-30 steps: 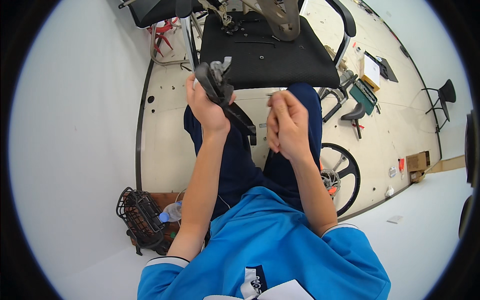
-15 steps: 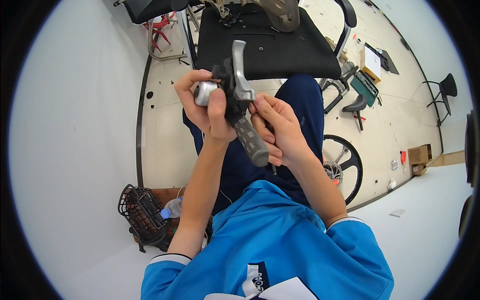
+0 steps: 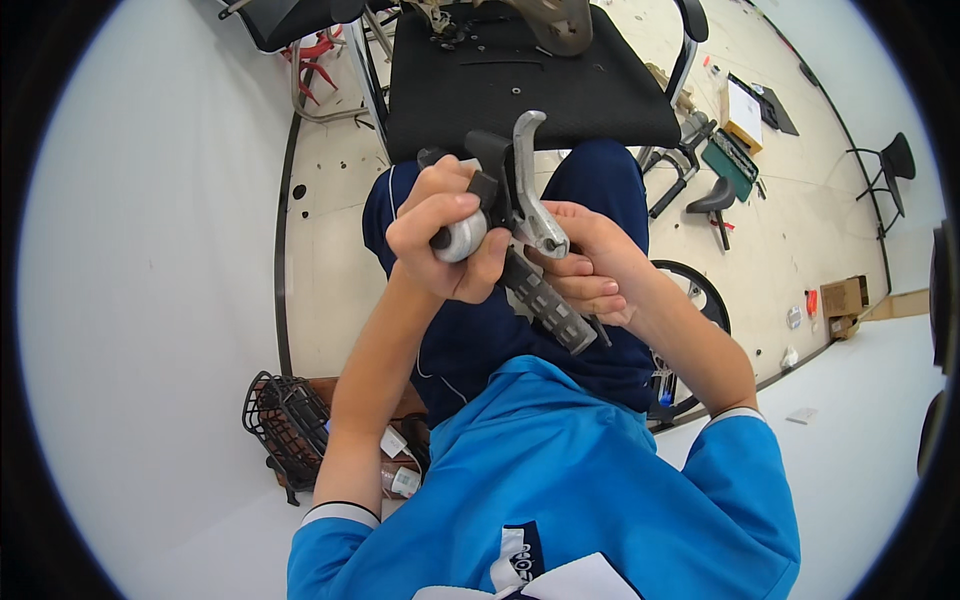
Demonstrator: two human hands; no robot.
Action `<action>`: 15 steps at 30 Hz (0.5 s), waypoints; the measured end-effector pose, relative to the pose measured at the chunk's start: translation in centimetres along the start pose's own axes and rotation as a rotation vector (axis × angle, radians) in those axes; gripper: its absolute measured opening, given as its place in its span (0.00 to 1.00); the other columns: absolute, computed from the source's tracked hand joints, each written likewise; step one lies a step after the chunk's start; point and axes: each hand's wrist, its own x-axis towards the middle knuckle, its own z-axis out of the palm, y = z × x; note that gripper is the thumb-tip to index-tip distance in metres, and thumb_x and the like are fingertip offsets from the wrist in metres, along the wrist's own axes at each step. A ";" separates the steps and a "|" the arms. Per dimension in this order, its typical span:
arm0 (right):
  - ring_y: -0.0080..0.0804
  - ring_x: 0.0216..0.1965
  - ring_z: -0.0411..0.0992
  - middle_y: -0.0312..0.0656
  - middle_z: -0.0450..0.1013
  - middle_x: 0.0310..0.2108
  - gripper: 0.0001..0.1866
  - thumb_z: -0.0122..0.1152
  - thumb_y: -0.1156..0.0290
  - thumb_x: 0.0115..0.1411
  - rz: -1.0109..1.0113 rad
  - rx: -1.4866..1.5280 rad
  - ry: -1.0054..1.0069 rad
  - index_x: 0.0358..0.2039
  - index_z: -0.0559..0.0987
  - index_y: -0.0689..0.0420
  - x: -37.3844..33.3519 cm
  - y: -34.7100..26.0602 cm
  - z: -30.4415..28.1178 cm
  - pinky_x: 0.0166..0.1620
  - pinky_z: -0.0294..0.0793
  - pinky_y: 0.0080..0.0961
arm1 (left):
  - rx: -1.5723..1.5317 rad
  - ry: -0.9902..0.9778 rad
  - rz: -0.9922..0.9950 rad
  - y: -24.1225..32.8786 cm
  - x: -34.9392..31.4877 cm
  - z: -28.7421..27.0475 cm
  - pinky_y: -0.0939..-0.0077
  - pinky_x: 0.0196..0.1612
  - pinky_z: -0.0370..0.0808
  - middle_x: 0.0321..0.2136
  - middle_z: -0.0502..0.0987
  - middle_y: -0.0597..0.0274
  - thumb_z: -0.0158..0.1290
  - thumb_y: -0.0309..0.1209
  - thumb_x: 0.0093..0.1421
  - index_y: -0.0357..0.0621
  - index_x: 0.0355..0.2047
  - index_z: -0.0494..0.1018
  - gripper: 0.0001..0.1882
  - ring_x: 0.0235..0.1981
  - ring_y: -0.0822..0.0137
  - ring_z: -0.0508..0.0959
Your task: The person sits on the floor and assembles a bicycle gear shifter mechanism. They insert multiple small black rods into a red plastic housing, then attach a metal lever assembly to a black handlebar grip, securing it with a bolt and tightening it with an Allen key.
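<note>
Just above the middle of the frame, over the person's knees, I can see a brake lever assembly point(image 3: 505, 205), its silver lever point(image 3: 524, 170) pointing up toward the top of the frame and its dark patterned grip point(image 3: 548, 305) slanting down to the right. The left hand point(image 3: 445, 232) is closed around it, fingers curled over the top and thumb underneath, squeezing a rounded silver piece point(image 3: 462, 240) on the assembly's left side. The right hand point(image 3: 600, 262) comes in from the right with its fingers bent and drawn together, tips at the foot of the lever; what they pinch there, if anything, I cannot tell. A thin dark rod point(image 3: 602, 331) shows below those fingers, beside the grip. At the top of the frame, small parts lie on a black chair seat point(image 3: 560, 100). Toward the upper right, a bicycle saddle point(image 3: 710, 197) lies on the floor near a green case point(image 3: 730, 165), and a black wire basket point(image 3: 285, 415) sits at lower left.
</note>
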 end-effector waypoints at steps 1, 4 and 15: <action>0.15 0.03 0.52 0.29 0.56 0.10 0.13 0.39 0.63 0.74 -0.017 -0.030 0.026 0.37 0.69 0.56 0.1 0.0 -0.2 0.03 0.52 0.12 | 0.021 -0.021 -0.014 -0.1 0.0 0.0 0.69 0.31 0.66 0.30 0.68 0.52 0.55 0.21 0.53 0.36 0.47 0.60 0.22 0.27 0.65 0.67; 0.15 0.04 0.52 0.29 0.56 0.10 0.13 0.40 0.63 0.74 -0.093 -0.040 0.022 0.36 0.68 0.57 0.6 0.1 0.1 0.05 0.51 0.12 | -0.012 0.054 -0.148 -0.6 -0.6 -0.2 0.70 0.33 0.66 0.31 0.67 0.52 0.54 0.20 0.53 0.35 0.47 0.60 0.22 0.28 0.64 0.67; 0.17 0.06 0.56 0.32 0.60 0.12 0.13 0.43 0.64 0.73 -0.579 -0.453 0.103 0.34 0.68 0.60 2.4 0.8 2.7 0.09 0.55 0.17 | 0.098 0.465 -0.549 1.2 2.0 1.7 0.84 0.27 0.73 0.32 0.70 0.60 0.45 0.32 0.66 0.37 0.49 0.59 0.16 0.28 0.77 0.74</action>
